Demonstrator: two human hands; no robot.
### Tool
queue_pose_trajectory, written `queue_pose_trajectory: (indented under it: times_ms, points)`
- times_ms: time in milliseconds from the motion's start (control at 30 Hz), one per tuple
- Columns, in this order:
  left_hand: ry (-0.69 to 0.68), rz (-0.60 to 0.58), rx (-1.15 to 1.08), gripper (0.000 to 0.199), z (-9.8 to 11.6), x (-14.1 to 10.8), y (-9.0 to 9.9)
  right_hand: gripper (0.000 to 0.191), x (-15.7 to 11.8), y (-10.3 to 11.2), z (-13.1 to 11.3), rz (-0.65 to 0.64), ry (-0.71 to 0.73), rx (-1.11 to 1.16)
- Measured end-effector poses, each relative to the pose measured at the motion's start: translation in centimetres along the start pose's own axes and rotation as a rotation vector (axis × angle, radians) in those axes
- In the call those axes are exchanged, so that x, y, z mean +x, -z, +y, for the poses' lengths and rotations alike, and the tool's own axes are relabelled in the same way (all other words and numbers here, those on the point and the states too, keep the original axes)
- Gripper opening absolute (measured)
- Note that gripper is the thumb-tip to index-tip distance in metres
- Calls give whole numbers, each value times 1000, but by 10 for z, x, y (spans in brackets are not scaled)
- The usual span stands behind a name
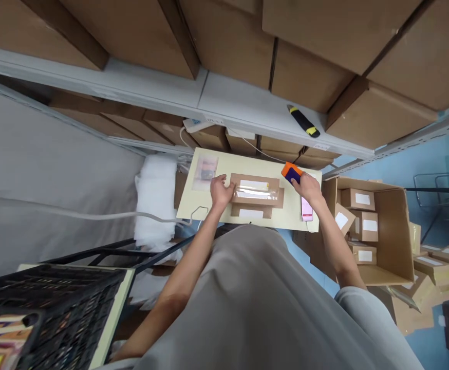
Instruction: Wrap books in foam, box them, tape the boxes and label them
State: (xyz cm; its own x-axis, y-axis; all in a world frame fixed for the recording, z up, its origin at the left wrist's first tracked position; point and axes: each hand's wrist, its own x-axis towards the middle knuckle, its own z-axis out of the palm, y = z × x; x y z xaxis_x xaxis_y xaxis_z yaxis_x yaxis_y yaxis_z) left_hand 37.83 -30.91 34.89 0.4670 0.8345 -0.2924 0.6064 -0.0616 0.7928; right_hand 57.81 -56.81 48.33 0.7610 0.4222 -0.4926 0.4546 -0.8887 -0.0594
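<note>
While apparently steadying the box (255,190) with part-open left hand (221,192), clasps orange-and-blue tool (291,172) in right hand (309,186), well apart, needing careful alignment.

The left arm (188,275) is bent, its forearm reaching toward 1 o'clock and the bare wrist (217,209) nearly in line with it. The left hand (221,192) is back up, fingers loosely bent toward 12 o'clock, the thumb side spread toward 2 o'clock. At 3 o'clock from it, well apart, is the right hand (308,186), its fingers wrapped in a closed grip and directed toward 10 o'clock. The right forearm (334,239) slants up toward 11 o'clock from a bent elbow, bare below a short grey sleeve (363,308).
</note>
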Motion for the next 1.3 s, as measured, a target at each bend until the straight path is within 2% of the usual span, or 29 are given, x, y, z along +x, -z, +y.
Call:
queue_pose_trajectory:
  times_ms: [167,267,367,467,567,667,767,867,933,1000,1100,1167,1233,1300]
  points:
    - [-621,-49,-141,24,98,-1,5,49,10,56,-59,327,305,81]
    - [-754,4,-212,18,152,6,13,50,39,80,-99,454,490,99]
    - [-772,52,-267,10,182,18,22,47,76,96,-130,506,569,72]
    - [-752,45,-287,10,187,28,29,43,109,105,-152,526,562,47]
    - [-746,11,-290,13,182,34,34,41,131,110,-167,497,521,22]
    - [-730,-31,-270,18,171,38,36,45,143,115,-174,457,457,3]
    - [-694,-77,-254,27,151,41,36,53,140,111,-171,559,461,58]
    - [-598,-100,-229,34,112,44,36,58,119,84,-153,735,471,185]
    - [-477,-102,-190,36,77,42,36,58,96,47,-134,792,438,284]
    - [-331,-119,-128,40,41,34,33,60,70,-2,-111,786,374,385]
    - [-121,-188,-26,50,-2,13,24,72,34,-82,-80,680,197,559]
    - [-27,-246,26,58,-17,-5,14,88,16,-127,-69,550,63,667]
    - [23,-285,88,68,-23,-22,1,104,5,-160,-67,407,-51,746]
    - [37,-277,154,81,-21,-34,-11,117,2,-180,-69,317,-125,772]
